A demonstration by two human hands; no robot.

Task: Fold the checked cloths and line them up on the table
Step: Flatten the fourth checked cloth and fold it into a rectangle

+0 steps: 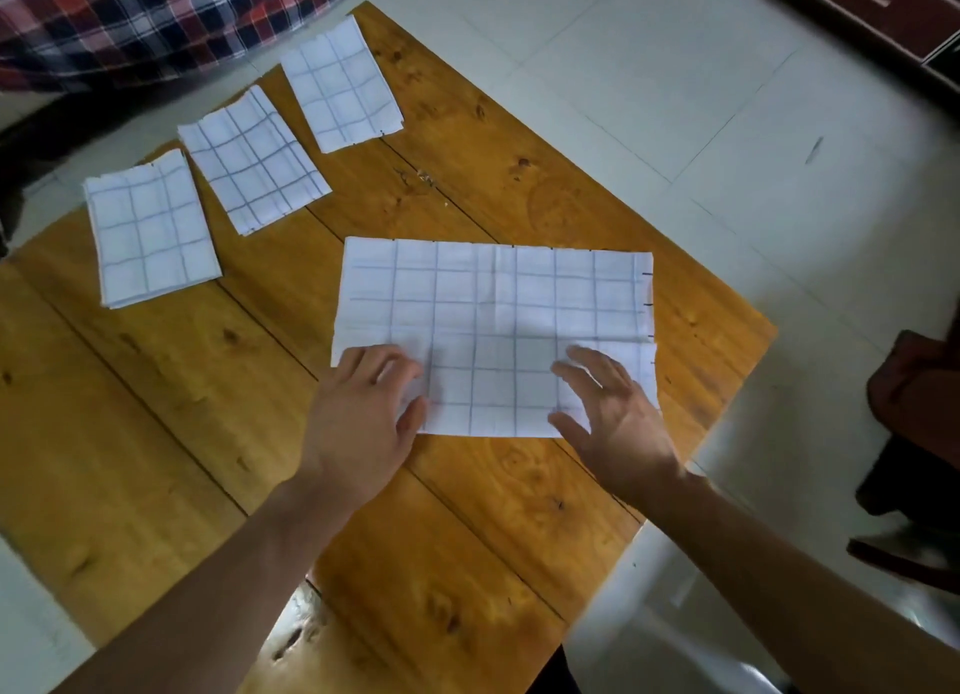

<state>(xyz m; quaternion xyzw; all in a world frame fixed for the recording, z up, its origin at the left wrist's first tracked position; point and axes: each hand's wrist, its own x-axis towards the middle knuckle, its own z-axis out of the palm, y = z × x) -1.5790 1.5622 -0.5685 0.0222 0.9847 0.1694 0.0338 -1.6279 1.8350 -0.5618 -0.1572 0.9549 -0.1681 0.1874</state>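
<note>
Fingers [582,366] of the right hand [618,418] lie spread and nearly straight on the near right part of the half-folded cloth [493,329], pressing it flat; they grip nothing. The left hand [358,412] rests on the cloth's near left corner, its fingers loosely bent over the edge and the thumb beside the hem; whether it pinches the fabric or only touches it I cannot tell.

This cloth lies on the wooden table [156,433] right of centre, its long side running from nine to three o'clock. Three folded cloths sit in a slanting row toward ten and eleven o'clock: the nearest [150,230], the middle one [254,163] and the farthest [340,87], each apart from the next.

The cloth looks thin, light and limp, creased where it has been doubled. It will likely sag if lifted by one point, so the two corners of a short end seem the best hold for carrying it over to the other end. On the smooth wood it may slide.

No brand, label or writing can be read anywhere.
</note>
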